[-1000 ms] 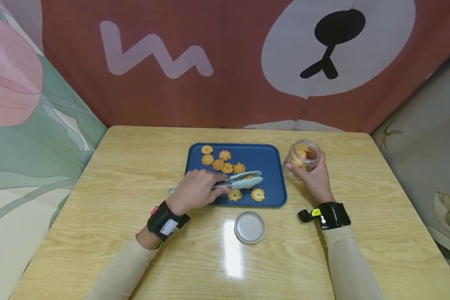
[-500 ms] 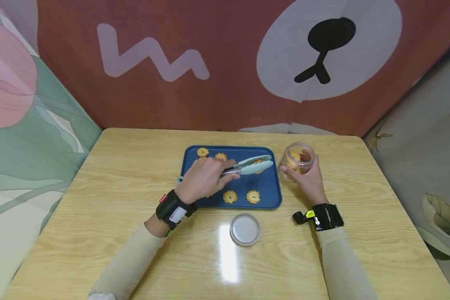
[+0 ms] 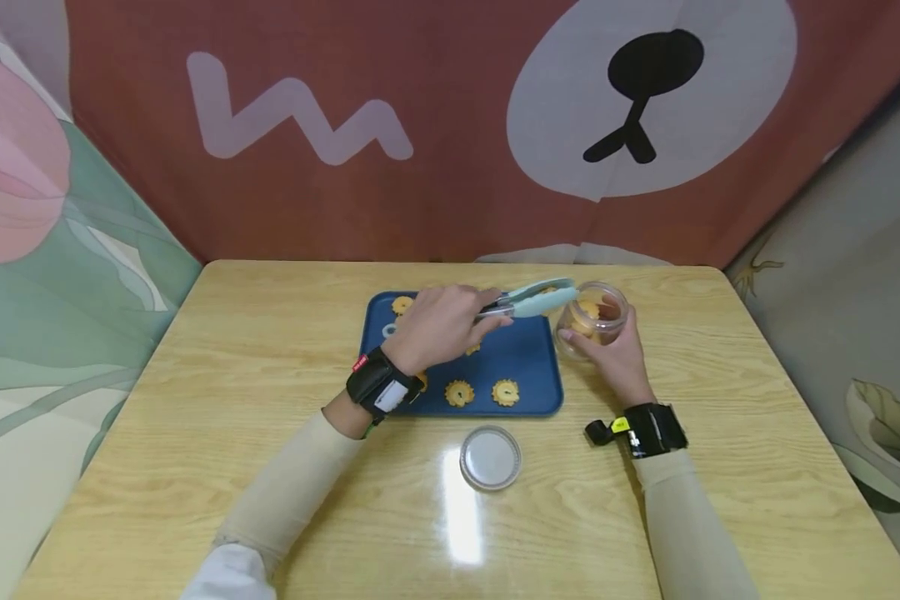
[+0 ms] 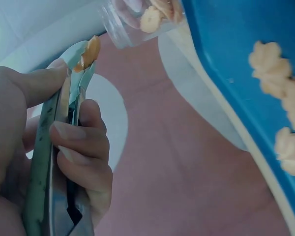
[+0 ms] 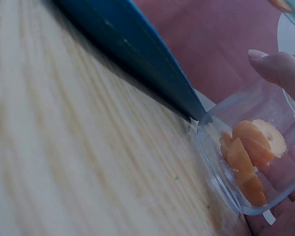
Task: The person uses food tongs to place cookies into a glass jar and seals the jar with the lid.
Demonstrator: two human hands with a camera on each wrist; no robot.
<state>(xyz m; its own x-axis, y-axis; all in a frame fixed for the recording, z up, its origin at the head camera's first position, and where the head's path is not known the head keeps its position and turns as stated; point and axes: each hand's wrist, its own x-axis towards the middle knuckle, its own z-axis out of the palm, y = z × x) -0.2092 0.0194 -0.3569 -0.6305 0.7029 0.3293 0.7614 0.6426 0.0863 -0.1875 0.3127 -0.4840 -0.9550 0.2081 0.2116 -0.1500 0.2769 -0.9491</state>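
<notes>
My left hand (image 3: pixel 442 327) grips a pair of tongs (image 3: pixel 543 302) with pale green tips above the blue tray. A cookie (image 4: pixel 91 52) is pinched between the tong tips, which are close beside the mouth of a clear jar (image 3: pixel 594 321). My right hand (image 3: pixel 621 354) holds that jar by its side, just off the tray's right edge, tilted a little. Several cookies (image 5: pixel 255 147) lie inside the jar. On the tray (image 3: pixel 528 358), more cookies sit, among them two flower-shaped cookies (image 3: pixel 460 393) near the front; my left hand hides others.
A round lid (image 3: pixel 491 458) lies on the wooden table (image 3: pixel 570 517) in front of the tray. Behind the table hangs a reddish-brown printed cloth (image 3: pixel 345 217), with patterned cloths at both sides.
My left hand has lifted the tongs with a cookie from the tray and carried them right and away from me, up to the jar. My right hand keeps holding the jar in place.
</notes>
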